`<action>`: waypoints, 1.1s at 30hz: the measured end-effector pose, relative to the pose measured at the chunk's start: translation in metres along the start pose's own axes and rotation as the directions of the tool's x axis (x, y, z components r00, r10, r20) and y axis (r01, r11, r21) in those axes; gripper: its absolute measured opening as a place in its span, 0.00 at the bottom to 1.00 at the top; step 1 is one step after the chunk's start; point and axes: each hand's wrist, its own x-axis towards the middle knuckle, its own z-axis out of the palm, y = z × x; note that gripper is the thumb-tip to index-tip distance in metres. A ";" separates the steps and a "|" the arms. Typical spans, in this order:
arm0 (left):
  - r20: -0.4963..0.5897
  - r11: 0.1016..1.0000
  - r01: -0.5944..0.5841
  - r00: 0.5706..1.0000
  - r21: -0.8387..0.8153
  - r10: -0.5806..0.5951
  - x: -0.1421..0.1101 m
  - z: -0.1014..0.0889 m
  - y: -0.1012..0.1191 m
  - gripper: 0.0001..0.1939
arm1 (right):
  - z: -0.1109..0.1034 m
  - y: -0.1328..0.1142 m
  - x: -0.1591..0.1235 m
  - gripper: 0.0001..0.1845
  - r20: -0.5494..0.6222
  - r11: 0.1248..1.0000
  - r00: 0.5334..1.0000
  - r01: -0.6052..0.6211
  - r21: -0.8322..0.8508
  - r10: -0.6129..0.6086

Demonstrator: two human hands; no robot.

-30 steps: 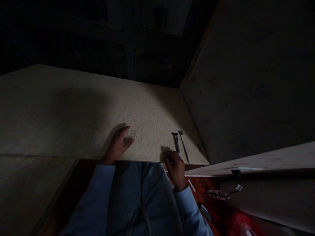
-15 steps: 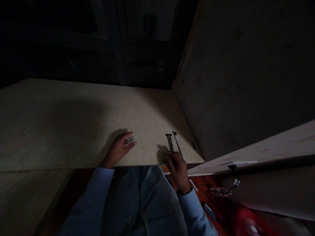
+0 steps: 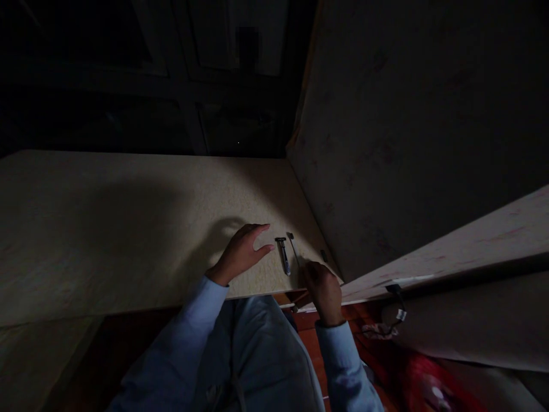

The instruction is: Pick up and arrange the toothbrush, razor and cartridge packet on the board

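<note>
Slim toothbrush [image 3: 294, 249], dark-headed, grey-handled, T-shaped razor [image 3: 284, 256] beside it, dark and grey

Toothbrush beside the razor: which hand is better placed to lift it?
Probably the right hand: it is right at the handle end of the toothbrush. The left hand is open, with the razor between.

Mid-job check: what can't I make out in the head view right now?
Head view:
- Toothbrush: lower handle hidden by the right hand; whether it's gripped is unclear.
- Left hand: palm hidden, the back of the hand faces the camera.
- Small dark item near the wall: too small and dim.
- Red item: blurred, cut off by the bottom edge.
</note>
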 end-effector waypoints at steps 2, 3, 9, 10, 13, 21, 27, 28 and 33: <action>0.040 0.999 -0.047 0.998 0.012 0.046 0.011 0.008 0.011 0.23 | 0.001 -0.004 -0.001 0.13 0.010 0.999 1.000 0.004 -0.036 -0.003; 0.060 0.998 -0.067 0.996 0.016 0.066 0.015 0.012 0.015 0.24 | 0.001 -0.005 -0.002 0.13 0.011 0.999 1.000 0.005 -0.052 -0.004; 0.166 0.980 -0.192 0.969 0.043 0.183 0.042 0.036 0.030 0.25 | 0.001 -0.010 -0.002 0.14 -0.009 0.995 1.000 0.026 -0.098 -0.027; 0.183 0.975 -0.215 0.962 0.059 0.201 0.046 0.041 0.032 0.25 | 0.001 -0.011 -0.002 0.14 -0.009 0.995 1.000 0.017 -0.100 -0.018; 0.242 0.951 -0.282 0.938 0.126 0.246 0.060 0.058 0.037 0.26 | 0.001 -0.013 -0.001 0.12 -0.003 0.993 1.000 -0.025 -0.113 0.025; 0.377 0.885 -0.341 0.902 0.318 0.212 0.086 0.116 0.044 0.18 | 0.002 -0.013 -0.002 0.13 0.020 0.994 1.000 -0.021 -0.107 0.023; 0.410 0.854 -0.358 0.891 0.377 0.193 0.091 0.139 0.055 0.14 | 0.004 -0.008 -0.003 0.13 -0.024 0.997 1.000 0.015 -0.081 -0.017; 0.413 0.854 -0.359 0.890 0.378 0.192 0.091 0.141 0.055 0.13 | 0.004 -0.007 -0.003 0.13 -0.022 0.997 1.000 0.011 -0.073 -0.012; 0.412 0.858 -0.353 0.892 0.373 0.187 0.087 0.147 0.051 0.14 | 0.006 -0.002 -0.001 0.13 -0.030 0.999 0.999 -0.026 -0.026 0.025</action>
